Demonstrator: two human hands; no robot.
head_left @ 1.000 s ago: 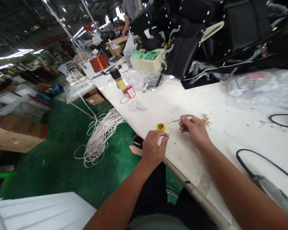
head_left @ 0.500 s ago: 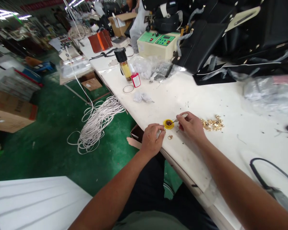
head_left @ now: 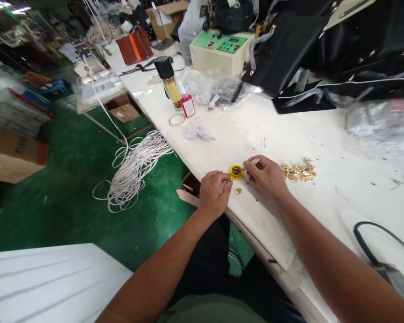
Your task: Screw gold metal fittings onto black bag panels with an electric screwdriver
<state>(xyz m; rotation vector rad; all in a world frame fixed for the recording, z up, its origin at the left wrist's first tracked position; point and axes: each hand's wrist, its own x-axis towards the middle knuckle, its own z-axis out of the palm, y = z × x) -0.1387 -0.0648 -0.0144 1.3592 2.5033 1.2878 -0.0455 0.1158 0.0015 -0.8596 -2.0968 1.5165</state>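
Note:
My left hand [head_left: 214, 193] is at the table's near edge, thumb and forefinger pinching a small gold piece [head_left: 229, 180]. Just right of it sits a round yellow dish [head_left: 236, 172] with something dark brown inside. My right hand [head_left: 264, 174] holds a thin tool with a pale handle [head_left: 255, 161], its tip side pointing at the dish. A small gold ring-like piece [head_left: 238, 191] lies on the table below the dish. To the right of my right hand is a loose pile of gold hardware [head_left: 299, 172].
On the white table [head_left: 232, 139] stand a red bottle [head_left: 187, 106], a jar with a black lid [head_left: 170, 85] and a green-and-cream machine [head_left: 222, 51]. Black bags [head_left: 286, 54] lie at the back right. A black cable [head_left: 360, 240] curves at the right.
The view has shifted slightly. My right hand and its tool have moved a little left, closer to the yellow dish. My left hand keeps its pinch on the gold piece.

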